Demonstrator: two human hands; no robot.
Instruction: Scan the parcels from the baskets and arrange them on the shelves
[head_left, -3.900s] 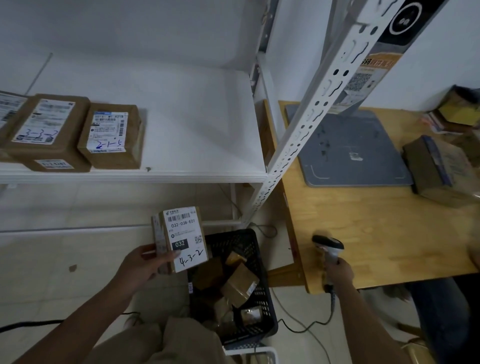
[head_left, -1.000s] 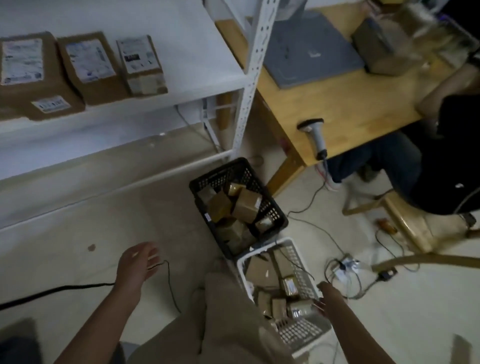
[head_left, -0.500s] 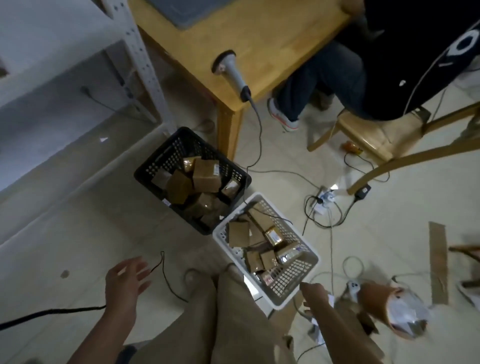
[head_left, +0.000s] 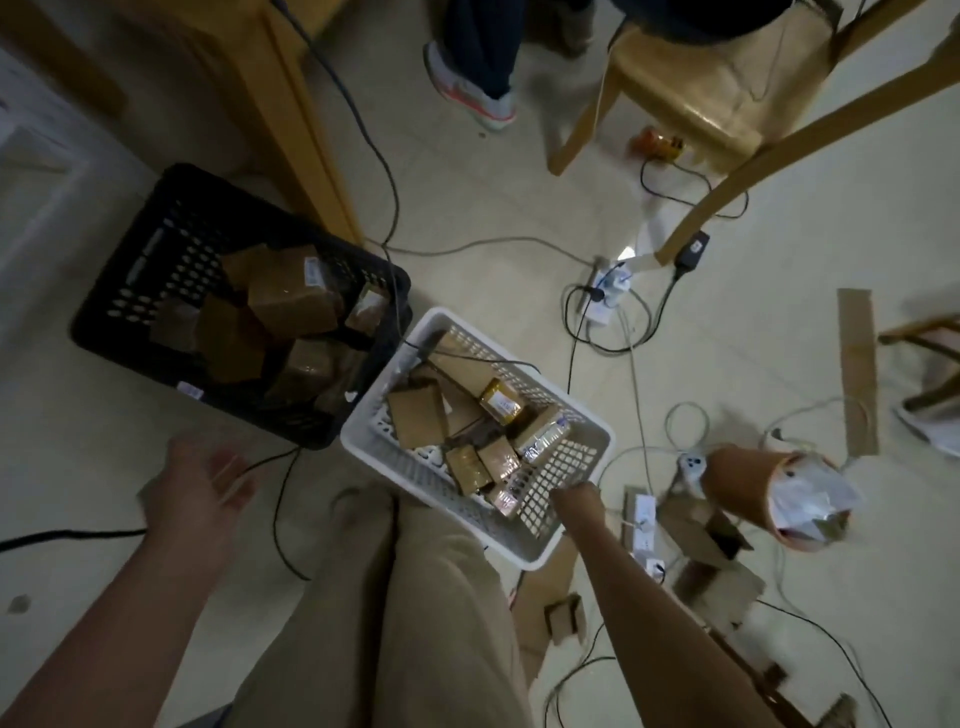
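I can read nothing. The small label on the yellow parcel in the white basket, and the sticker on the black basket left of it, seem printed but too blurred.

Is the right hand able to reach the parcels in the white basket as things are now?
Probably yes. The right hand is at the near rim of the white basket, which is open on top, and the parcels lie uncovered just beyond it; nothing stands between.
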